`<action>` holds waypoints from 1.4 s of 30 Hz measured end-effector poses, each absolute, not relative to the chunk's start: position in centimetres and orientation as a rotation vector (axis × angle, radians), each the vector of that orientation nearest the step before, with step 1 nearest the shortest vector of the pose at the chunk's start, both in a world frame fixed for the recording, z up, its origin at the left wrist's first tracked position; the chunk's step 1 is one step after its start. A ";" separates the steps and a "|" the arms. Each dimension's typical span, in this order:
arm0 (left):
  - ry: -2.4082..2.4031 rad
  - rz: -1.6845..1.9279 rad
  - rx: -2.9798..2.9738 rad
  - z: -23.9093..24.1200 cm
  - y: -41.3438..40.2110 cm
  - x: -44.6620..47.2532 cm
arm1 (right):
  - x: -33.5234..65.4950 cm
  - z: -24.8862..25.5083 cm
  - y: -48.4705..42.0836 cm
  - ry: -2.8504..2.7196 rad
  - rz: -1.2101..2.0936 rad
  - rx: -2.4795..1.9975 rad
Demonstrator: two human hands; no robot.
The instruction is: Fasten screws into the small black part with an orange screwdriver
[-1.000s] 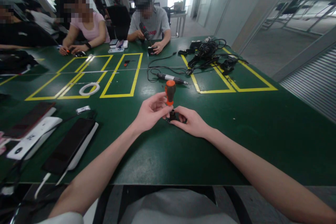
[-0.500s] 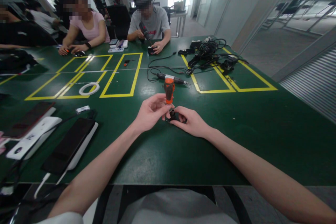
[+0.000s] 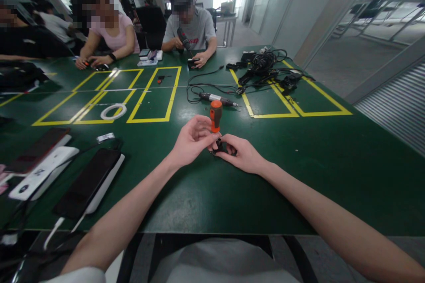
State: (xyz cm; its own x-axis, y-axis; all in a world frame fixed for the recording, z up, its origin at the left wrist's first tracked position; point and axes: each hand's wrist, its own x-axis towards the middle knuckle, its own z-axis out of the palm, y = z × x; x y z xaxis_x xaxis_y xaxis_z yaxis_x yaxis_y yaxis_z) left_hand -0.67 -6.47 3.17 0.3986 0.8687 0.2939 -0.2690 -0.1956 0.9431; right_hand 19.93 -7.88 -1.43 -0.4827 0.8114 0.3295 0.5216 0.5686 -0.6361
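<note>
An orange and grey screwdriver (image 3: 215, 116) stands nearly upright, handle on top, in front of me. My left hand (image 3: 194, 138) has its thumb and fingers closed around the screwdriver's lower end, and its shaft is mostly hidden by the fingers. Just below, my right hand (image 3: 244, 152) grips a small black part (image 3: 218, 146) between thumb and fingers, low over the table. The part has a short raised tube; its exact kind does not show. The fingertips of both hands nearly meet at this part.
Beyond my hands lies a corded electric screwdriver (image 3: 217, 99), with a tangle of black cables (image 3: 265, 67) behind it. A white ring (image 3: 113, 111) lies inside yellow tape. Phones (image 3: 88, 183) and a white power strip (image 3: 43, 172) are at left. Co-workers (image 3: 191, 31) sit across the green table (image 3: 299, 194).
The screwdriver's handle has tipped slightly to the right and turned a little. My left fingers have shifted slightly around it; the right hand stays in place.
</note>
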 end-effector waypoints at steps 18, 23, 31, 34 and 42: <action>0.631 1.070 1.433 3.5 -6.7 -0.7 | 20.1 -1.2 -7.9 -2.218 0.626 -1.075; 0.607 1.123 1.394 3.3 -6.5 -0.6 | 20.1 -1.4 -7.8 -2.206 0.628 -1.073; 0.597 1.081 1.419 3.3 -6.6 -0.7 | 20.0 -1.2 -7.9 -2.222 0.621 -1.078; 0.575 1.111 1.390 3.2 -6.5 -0.8 | 20.0 -1.2 -7.9 -2.216 0.623 -1.076; 0.610 1.073 1.429 3.6 -6.6 -0.8 | 20.1 -1.1 -7.9 -2.219 0.631 -1.081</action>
